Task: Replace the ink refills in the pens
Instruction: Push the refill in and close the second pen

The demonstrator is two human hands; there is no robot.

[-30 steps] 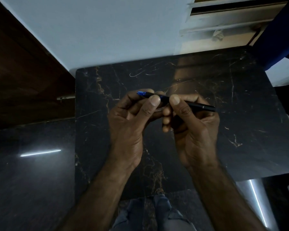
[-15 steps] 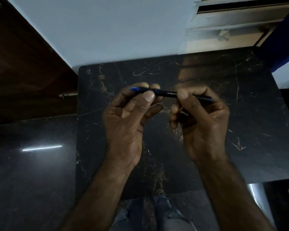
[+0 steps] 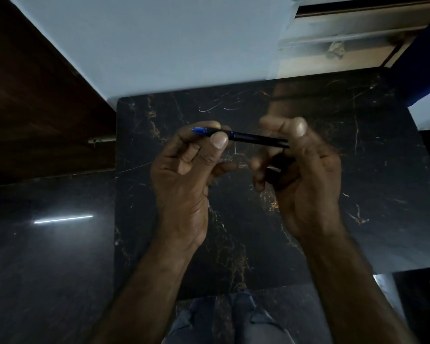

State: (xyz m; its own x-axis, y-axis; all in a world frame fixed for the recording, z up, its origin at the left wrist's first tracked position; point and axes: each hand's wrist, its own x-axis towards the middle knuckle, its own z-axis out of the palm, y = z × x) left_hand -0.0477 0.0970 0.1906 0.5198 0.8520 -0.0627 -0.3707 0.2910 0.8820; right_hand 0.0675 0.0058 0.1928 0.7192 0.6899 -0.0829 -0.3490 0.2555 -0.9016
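- The pen (image 3: 248,137) is slim, with a black barrel and a blue tip section at its left end.
- It lies nearly level in the air, above the dark marble surface (image 3: 358,170), tip end slightly higher and pointing left.
- The left hand (image 3: 184,170) pinches it near the blue end, thumb on the barrel.
- Its right end reaches the blurred right hand (image 3: 305,175); whether that hand grips it cannot be told.
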